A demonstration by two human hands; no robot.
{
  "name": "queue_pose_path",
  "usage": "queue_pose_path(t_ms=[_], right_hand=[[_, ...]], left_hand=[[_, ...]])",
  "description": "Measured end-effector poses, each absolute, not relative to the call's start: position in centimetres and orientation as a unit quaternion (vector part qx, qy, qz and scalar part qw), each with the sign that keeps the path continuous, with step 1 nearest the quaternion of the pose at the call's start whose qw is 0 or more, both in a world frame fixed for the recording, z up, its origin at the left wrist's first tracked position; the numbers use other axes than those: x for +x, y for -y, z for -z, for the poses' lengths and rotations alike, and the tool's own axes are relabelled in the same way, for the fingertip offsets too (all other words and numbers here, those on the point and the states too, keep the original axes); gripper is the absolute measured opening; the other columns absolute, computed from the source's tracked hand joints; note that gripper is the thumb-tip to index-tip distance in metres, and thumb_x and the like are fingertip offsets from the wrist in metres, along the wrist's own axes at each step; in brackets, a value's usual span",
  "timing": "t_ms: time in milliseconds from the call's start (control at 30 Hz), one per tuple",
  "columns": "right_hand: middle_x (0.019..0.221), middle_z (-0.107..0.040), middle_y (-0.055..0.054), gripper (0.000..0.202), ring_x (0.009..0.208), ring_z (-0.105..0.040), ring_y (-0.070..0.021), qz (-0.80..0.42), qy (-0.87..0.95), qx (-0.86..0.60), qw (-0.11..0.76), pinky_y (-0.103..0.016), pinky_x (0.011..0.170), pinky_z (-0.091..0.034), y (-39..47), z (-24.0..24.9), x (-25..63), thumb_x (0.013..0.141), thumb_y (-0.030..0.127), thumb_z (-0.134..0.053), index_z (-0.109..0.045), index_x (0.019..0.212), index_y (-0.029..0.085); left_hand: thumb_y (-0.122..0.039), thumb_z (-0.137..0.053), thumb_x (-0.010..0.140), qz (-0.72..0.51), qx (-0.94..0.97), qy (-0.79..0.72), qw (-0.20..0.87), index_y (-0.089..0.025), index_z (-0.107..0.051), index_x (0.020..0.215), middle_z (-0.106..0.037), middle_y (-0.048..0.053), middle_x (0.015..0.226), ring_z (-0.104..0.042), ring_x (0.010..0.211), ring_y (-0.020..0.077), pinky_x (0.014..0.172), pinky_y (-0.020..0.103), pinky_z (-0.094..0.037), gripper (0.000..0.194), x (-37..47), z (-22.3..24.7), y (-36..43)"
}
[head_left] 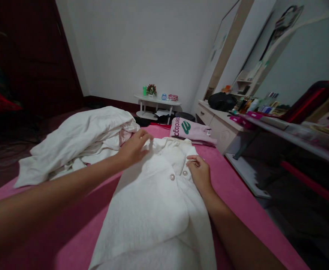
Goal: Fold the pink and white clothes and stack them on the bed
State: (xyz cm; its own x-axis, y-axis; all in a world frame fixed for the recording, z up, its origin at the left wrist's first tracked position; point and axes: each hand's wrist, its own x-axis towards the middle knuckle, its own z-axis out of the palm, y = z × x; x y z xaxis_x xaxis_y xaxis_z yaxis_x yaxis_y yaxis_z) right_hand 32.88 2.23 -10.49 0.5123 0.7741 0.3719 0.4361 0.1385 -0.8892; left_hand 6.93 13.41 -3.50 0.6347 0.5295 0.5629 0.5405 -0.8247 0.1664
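Note:
A white button-front jacket (150, 210) lies spread on the pink bed cover, its collar end away from me. Two round, pearl-like buttons (172, 177) show on its front. At the jacket's upper left corner, my left hand (135, 148) has its fingers and thumb curled on the fabric. My right hand (200, 171) pinches the jacket's upper right edge, near the buttons, with the forefinger stretched across. The fabric under the fingertips of both hands is partly hidden.
A heap of white clothes (88, 131) lies to the left on the pink cover (229, 210). Beyond the jacket is a folded pink shirt (194, 130) with green and purple print. A small white table (156, 99) stands by the wall; a cluttered dresser (223, 125) is right.

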Motion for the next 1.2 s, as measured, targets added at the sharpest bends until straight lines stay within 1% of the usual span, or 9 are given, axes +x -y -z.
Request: queue_pose_path(t_ms=[133,267,400,500,733,933,1033,1133,1200], right_hand=[[0.074,-0.061,-0.001,0.016,0.067,-0.056,-0.0141,-0.15,0.567,-0.641,0.495,-0.024,0.062,-0.041,1.0,7.8,30.5,0.079,0.03,-0.054,-0.062,0.087,0.018],[0.073,-0.059,0.003,0.023,0.065,-0.051,-0.0128,-0.174,0.681,-0.674,0.229,-0.025,0.059,-0.032,6.4,5.4,28.8,0.07,0.037,-0.07,-0.06,0.083,0.021],[0.08,-0.059,0.003,0.031,0.069,-0.048,-0.0124,-0.157,0.705,-0.687,0.073,-0.025,0.061,-0.025,9.7,5.4,28.2,0.061,0.032,-0.077,-0.058,0.083,0.02],[0.069,-0.054,0.004,0.019,0.065,-0.046,-0.0106,-0.201,0.678,-0.703,0.072,-0.024,0.057,-0.023,9.9,5.2,28.0,0.067,0.025,-0.071,-0.054,0.071,0.018],[0.062,-0.047,0.007,0.013,0.06,-0.042,-0.008,-0.365,0.649,-0.65,0.15,-0.02,0.05,-0.026,12.6,0.9,27.3,0.07,0.024,-0.068,-0.057,0.07,0.018],[0.066,-0.06,0.005,0.01,0.062,-0.054,-0.0087,-0.473,0.687,-0.551,0.018,-0.018,0.055,-0.033,14.1,0.6,26.7,0.068,0.023,-0.071,-0.07,0.077,0.017],[0.063,-0.059,0.003,0.011,0.06,-0.052,-0.009,-0.393,0.695,-0.6,0.059,-0.019,0.053,-0.03,11.9,1.8,27.2,0.075,0.024,-0.062,-0.068,0.072,0.015],[0.072,-0.062,0.001,0.009,0.065,-0.052,-0.0102,-0.208,0.686,-0.68,0.154,-0.021,0.057,-0.03,8.7,3.7,27.6,0.075,0.019,-0.058,-0.066,0.081,0.016],[0.079,-0.064,0.0,0.017,0.07,-0.054,-0.0119,-0.132,0.674,-0.713,0.143,-0.022,0.06,-0.03,7.0,5.0,27.5,0.071,0.02,-0.064,-0.064,0.087,0.018]], left_hand=[[-0.025,-0.052,0.09,0.284,-0.943,0.167,-0.049,-0.02,-0.052,0.115,-0.054,0.01,0.114,-0.052,0.102,0.0217,0.088,0.035,-0.043,0.026,4.1,6.4,-5.6],[-0.052,-0.065,0.078,0.124,-0.969,0.117,-0.179,-0.024,-0.049,0.123,-0.056,0.008,0.107,-0.054,0.09,0.0223,0.078,0.033,-0.045,0.055,1.8,6.7,0.2],[-0.034,-0.061,0.083,0.07,-0.966,0.139,-0.204,-0.024,-0.059,0.104,-0.059,0.004,0.094,-0.056,0.084,0.0205,0.07,0.029,-0.043,0.024,2.3,8.1,1.9],[-0.02,-0.057,0.083,0.058,-0.96,0.141,-0.233,-0.021,-0.061,0.089,-0.062,0.002,0.085,-0.058,0.081,0.0175,0.067,0.025,-0.041,0.007,3.0,7.6,1.7],[-0.016,-0.06,0.082,-0.02,-0.879,0.188,-0.437,-0.019,-0.063,0.082,-0.064,-0.002,0.084,-0.059,0.072,0.0109,0.061,0.017,-0.043,0.005,0.6,-1.2,3.0],[-0.007,-0.062,0.073,-0.208,-0.844,0.151,-0.472,-0.02,-0.072,0.085,-0.065,-0.002,0.073,-0.058,0.065,0.0109,0.056,0.016,-0.041,0.02,-1.1,0.2,4.8],[-0.012,-0.062,0.076,-0.204,-0.834,0.128,-0.496,-0.019,-0.074,0.087,-0.065,-0.002,0.07,-0.057,0.064,0.0107,0.056,0.016,-0.04,0.018,0.2,1.4,3.9],[-0.017,-0.056,0.081,-0.044,-0.886,0.172,-0.429,-0.018,-0.072,0.089,-0.067,-0.001,0.074,-0.057,0.065,0.0109,0.059,0.018,-0.039,0.018,3.3,1.8,1.6],[-0.019,-0.056,0.081,0.069,-0.907,0.245,-0.337,-0.017,-0.07,0.091,-0.067,0.0,0.076,-0.057,0.066,0.0124,0.06,0.02,-0.039,0.018,5.8,2.5,-0.5]])
